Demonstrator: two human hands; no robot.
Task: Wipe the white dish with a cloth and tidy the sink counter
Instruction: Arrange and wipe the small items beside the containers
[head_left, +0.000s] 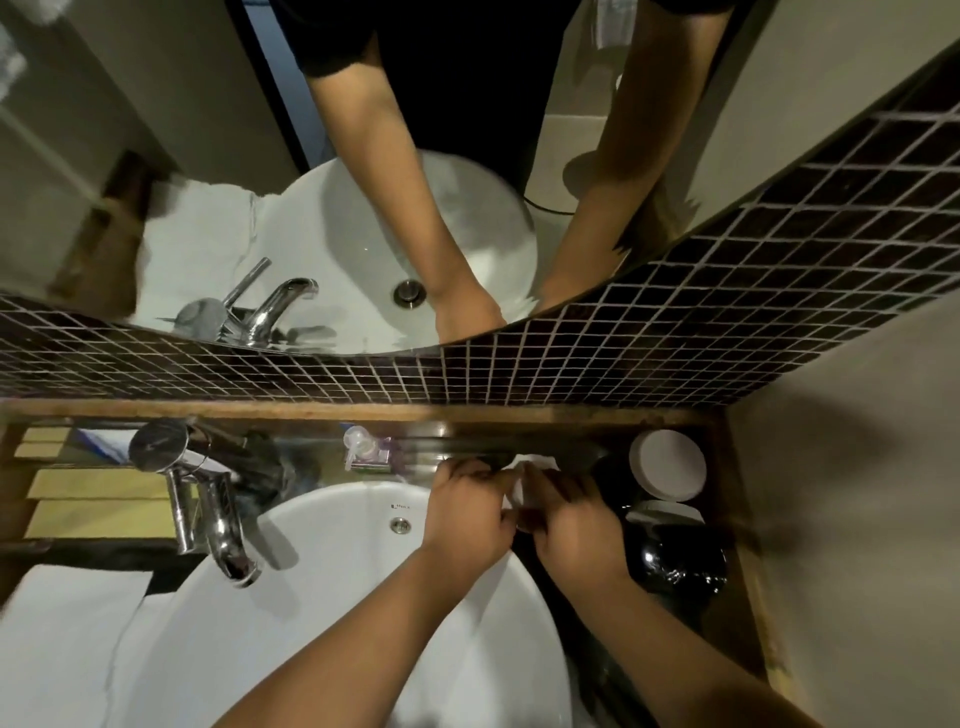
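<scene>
A: Both hands are up at the back right of the round white ceramic basin (332, 597), working close together over the dark counter strip (576, 613). The left hand (470, 514) and right hand (566, 514) are nearly touching, with a scrap of white cloth (514, 480) bunched between them.

B: And the white dish itself?

A: I can't pick it out for certain. If it's there, it's under the fingers. There's a round white lid or dish (668, 464) just beyond the right hand at the back corner, untouched, and a glossy black rounded jar (675, 564) beside the right wrist.

B: What about the grips?

A: Left-hand fingers are curled inward, pinching at the cloth edge. The right hand is arched, knuckles up, fingers pressed down and forward onto the cloth. What's beneath it, I cannot tell.

B: How will this stuff handle?

A: The cloth looks soft and limp, so I'd guess it folds wherever it's pinched. Better to wad it under the fingertips than hold a corner. A glazed dish would be stiff, smooth, likely slippery if damp, and breakable. I'd hold it by the rim with one hand and wipe with the other.

B: And the arms?

A: Both forearms reach up from the bottom edge, across the basin, converging. The chrome mixer tap (208, 499) stands well clear on the left, and the folded white towel (67, 644) lies at the near left.
</scene>
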